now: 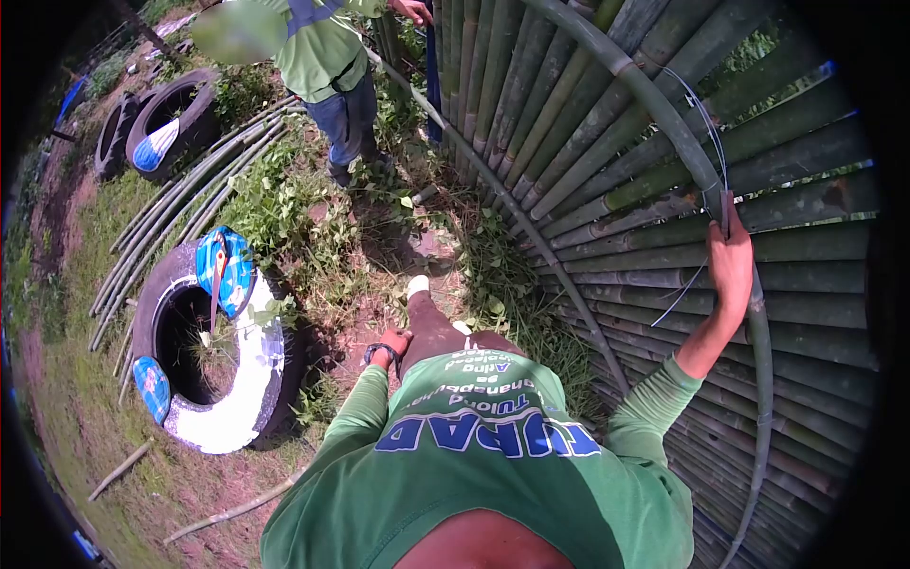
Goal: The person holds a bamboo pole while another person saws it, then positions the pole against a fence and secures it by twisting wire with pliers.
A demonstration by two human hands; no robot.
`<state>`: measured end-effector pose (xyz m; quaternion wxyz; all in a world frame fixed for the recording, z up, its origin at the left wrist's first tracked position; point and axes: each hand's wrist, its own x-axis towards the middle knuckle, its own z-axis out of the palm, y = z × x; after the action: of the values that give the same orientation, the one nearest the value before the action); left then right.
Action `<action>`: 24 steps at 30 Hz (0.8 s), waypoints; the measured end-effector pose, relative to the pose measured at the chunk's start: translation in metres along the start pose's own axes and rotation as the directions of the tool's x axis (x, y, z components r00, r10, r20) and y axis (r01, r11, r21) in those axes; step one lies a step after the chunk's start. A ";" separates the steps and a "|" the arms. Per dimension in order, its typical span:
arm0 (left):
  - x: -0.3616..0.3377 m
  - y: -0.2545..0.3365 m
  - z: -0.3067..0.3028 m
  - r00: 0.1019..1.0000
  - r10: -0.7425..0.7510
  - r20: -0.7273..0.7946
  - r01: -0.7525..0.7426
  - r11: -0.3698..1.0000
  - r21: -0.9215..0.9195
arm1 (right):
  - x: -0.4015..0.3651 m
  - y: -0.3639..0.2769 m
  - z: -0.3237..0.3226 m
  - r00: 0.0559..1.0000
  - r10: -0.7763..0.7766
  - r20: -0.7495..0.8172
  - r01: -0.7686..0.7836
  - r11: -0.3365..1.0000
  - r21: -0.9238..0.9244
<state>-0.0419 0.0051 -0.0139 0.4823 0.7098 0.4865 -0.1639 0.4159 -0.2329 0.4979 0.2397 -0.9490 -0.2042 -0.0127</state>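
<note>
My right hand (731, 266) is raised against a bamboo fence (664, 204) and closed around a slim reddish-brown tool (728, 211), whose kind I cannot make out. The tool points up along a curved bamboo rail (684, 137) that crosses the upright poles. Thin wire (706, 119) loops around the rail just above the hand, and a loose wire end (679, 302) sticks out below it. My left hand (392, 343), with a dark band on the wrist, hangs beside my thigh. Its fingers are loosely apart and nothing shows in them.
Another person (332, 85) stands ahead, one hand on the fence. A lower bamboo rail (507, 204) runs across the poles. To the left lie a blue-and-white painted tyre (256, 398) with a saw (218, 275) on it, bamboo poles (180, 199) and more tyres (175, 119).
</note>
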 end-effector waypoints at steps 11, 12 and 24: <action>0.007 -0.003 0.002 1.000 -0.003 -0.014 0.003 1.000 0.023 | 0.002 0.007 0.003 0.997 -0.060 -0.040 0.061 0.998 0.029; 0.006 -0.002 0.001 0.999 -0.039 0.012 0.039 0.999 0.009 | 0.002 0.008 0.003 0.997 -0.060 -0.040 0.061 0.998 0.029; -0.003 0.006 -0.002 1.000 -0.015 -0.004 0.015 1.000 -0.006 | 0.000 0.002 0.001 1.000 -0.021 -0.021 0.021 1.000 0.020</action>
<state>-0.0389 0.0053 -0.0078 0.4821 0.7051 0.4933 -0.1647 0.4162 -0.2344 0.4959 0.2515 -0.9441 -0.2118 -0.0231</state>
